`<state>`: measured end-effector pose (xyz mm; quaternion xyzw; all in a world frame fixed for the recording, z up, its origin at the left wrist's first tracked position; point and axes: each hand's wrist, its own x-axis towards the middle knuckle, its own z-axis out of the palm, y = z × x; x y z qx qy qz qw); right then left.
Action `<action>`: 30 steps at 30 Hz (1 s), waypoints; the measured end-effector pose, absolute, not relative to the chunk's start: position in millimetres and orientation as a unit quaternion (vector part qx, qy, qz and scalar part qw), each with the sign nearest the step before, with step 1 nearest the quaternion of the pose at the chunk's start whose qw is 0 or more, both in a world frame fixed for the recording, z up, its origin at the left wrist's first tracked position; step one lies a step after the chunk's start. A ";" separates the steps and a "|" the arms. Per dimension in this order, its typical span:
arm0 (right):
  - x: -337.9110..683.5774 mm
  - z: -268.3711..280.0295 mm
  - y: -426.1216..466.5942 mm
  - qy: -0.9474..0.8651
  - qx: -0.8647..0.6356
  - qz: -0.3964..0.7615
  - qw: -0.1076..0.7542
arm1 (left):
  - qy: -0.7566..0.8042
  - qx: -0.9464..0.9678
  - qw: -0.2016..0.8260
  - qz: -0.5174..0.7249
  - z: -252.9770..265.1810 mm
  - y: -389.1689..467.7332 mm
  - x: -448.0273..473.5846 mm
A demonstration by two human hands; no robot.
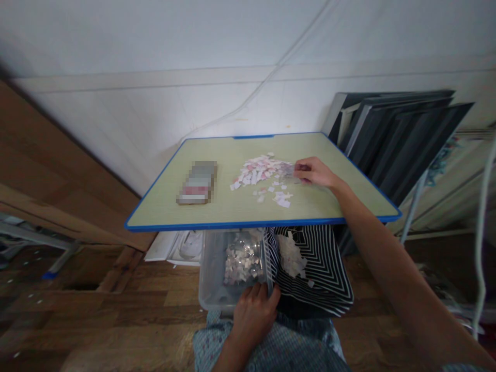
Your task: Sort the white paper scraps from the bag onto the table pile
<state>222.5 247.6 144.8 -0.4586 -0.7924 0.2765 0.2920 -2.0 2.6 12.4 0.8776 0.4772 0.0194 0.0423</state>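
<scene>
Head view: right hand (314, 172) touching paper scraps (260, 175).

Matt laminate table (228, 206), paper scraps (259, 173), translucent plastic bin (211, 279).

Bare tabletop (232, 206) between flat packet (197, 183) and paper scraps (260, 174); open along near edge. Right side blocked by right hand (314, 171); wall behind.

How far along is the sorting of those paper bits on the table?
Looks done: a clear bin under the table already holds a heap of packed pieces. In hand: the right hand pinches a small clear bag beside the pile; the left hand grips the bin's rim. Left: a spread of loose paper bits on the table.
</scene>
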 end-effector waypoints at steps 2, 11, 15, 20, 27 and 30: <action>222.8 144.5 247.6 -0.787 -0.458 0.279 0.305 | 0.477 0.878 0.044 0.019 13.0 2.8 -1.7; 222.1 144.8 246.4 -0.793 -0.438 0.299 0.300 | 0.478 0.876 0.056 0.007 14.8 2.1 -1.7; 219.9 143.3 246.0 -0.799 -0.428 0.319 0.277 | 0.479 0.876 0.048 0.017 12.7 2.1 -1.6; 221.5 141.8 248.2 -0.795 -0.447 0.297 0.283 | 0.477 0.877 0.048 0.013 13.7 2.3 -1.7; 222.1 139.8 250.8 -0.793 -0.446 0.278 0.308 | 0.475 0.878 0.048 0.020 12.8 1.9 -1.8; 223.3 140.4 250.9 -0.793 -0.447 0.289 0.295 | 0.477 0.877 0.050 0.025 12.6 2.0 -2.0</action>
